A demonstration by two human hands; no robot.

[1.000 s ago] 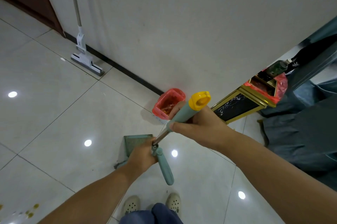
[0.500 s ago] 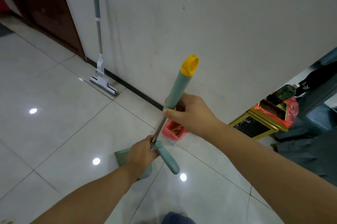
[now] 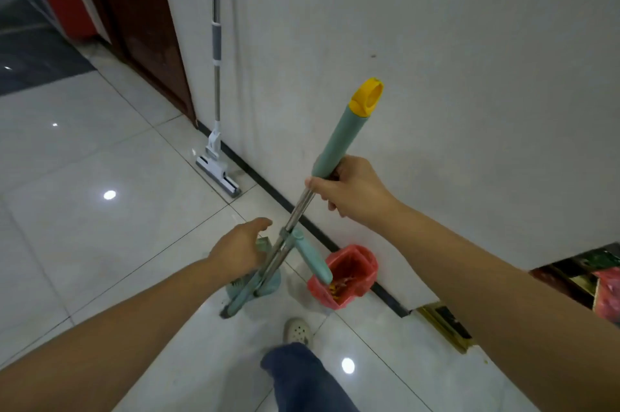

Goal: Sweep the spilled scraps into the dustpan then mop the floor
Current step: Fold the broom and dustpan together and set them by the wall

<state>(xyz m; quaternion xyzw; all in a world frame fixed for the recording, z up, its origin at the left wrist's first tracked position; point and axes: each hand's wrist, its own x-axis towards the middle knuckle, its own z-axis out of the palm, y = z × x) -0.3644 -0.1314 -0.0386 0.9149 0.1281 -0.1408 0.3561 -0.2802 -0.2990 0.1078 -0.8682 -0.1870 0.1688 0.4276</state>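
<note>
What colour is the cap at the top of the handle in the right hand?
The cap is yellow, atop the teal handle; the head view shows it.

Two hands show: one left hand [image 3: 240, 252] and one right hand [image 3: 352, 190]. There is one broom [image 3: 339, 140], one dustpan [image 3: 271, 285] and one mop [image 3: 217, 156]. Red bags number two: a near bag [image 3: 355, 264] and an edge bag [image 3: 609, 294]. One shoe [image 3: 297, 331] and one door [image 3: 141, 25] are visible.

Seemingly a home hallway, by its glossy tiled floor [image 3: 84, 244], plain white wall [image 3: 436, 25], dark wooden door [image 3: 141, 25] and bag-lined bin [image 3: 352, 264]
</note>
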